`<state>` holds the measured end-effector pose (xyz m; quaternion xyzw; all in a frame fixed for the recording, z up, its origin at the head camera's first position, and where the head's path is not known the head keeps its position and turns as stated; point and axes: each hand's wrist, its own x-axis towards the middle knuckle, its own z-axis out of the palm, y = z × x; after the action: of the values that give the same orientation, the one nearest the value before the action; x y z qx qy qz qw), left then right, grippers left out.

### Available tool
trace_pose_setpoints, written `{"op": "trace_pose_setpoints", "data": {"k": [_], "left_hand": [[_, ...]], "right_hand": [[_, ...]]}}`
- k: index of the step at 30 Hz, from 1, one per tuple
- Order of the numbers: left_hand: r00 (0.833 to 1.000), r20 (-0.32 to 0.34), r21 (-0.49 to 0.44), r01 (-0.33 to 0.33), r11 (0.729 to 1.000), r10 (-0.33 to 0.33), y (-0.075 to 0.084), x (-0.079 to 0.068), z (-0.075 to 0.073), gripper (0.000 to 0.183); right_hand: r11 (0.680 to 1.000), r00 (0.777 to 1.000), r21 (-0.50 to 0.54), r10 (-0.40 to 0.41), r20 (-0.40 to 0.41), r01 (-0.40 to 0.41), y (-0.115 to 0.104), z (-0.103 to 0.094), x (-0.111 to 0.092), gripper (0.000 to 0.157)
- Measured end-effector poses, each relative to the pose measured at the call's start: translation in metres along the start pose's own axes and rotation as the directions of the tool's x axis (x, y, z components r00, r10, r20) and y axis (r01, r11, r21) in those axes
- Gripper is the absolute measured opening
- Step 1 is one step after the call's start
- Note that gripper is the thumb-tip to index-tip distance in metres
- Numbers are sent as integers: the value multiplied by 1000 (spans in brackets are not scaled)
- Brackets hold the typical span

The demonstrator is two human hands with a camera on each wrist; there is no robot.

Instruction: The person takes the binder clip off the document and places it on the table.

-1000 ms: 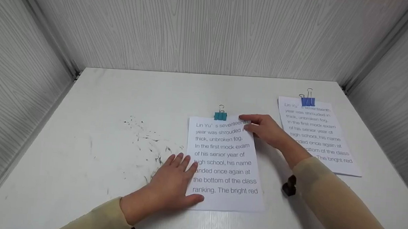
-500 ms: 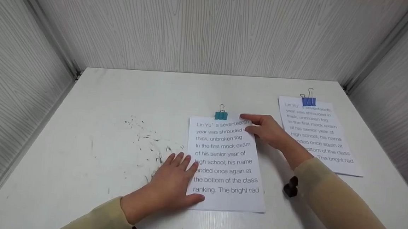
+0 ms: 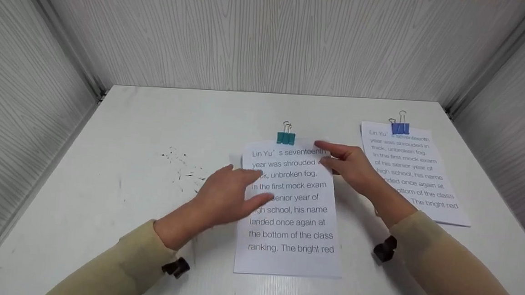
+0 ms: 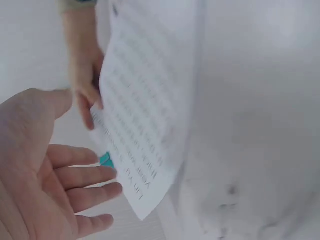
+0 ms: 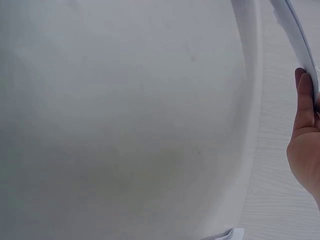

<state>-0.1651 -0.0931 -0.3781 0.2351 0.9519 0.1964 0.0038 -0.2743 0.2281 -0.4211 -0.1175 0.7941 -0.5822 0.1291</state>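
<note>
The stack of white printed paper sheets [image 3: 290, 217], topped by a teal metal binder clip [image 3: 286, 138], is seen on the white counter [image 3: 131, 126], its top edge apparently raised. The stack's upper right corner is pinched in the grip of the right hand [image 3: 354, 169]. The left hand [image 3: 221, 195] has just been shifted from the stack's lower left edge towards its upper left; its grip is released, so control seems left to 1 hand. Right of the stack, a blue-clipped paper bundle [image 3: 411, 170] is laid.
</note>
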Motion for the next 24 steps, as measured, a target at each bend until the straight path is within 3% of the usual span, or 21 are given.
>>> {"op": "trace_pose_setpoints", "data": {"k": [4, 8, 18, 21, 24], "left_hand": [[990, -131, -208, 20, 978, -48, -6, 25, -20, 60], [981, -170, -369, 28, 929, -97, -18, 50, -34, 58], [996, -39, -600, 45, 799, -85, -42, 95, -43, 62], [998, 1, -614, 55, 787, -69, -44, 103, -42, 65], [997, 45, -601, 72, 796, -56, -46, 109, -41, 68]], "right_hand": [[999, 1000, 20, -25, -5, 25, -5, 1, -5, 49], [998, 999, 35, -47, 8, 47, -10, 3, -10, 49], [997, 997, 29, -75, 25, 74, -20, 10, -19, 48], [997, 997, 32, -76, 31, 75, -21, 12, -21, 48], [995, 996, 49, -85, 40, 84, -22, 14, -22, 47]]}}
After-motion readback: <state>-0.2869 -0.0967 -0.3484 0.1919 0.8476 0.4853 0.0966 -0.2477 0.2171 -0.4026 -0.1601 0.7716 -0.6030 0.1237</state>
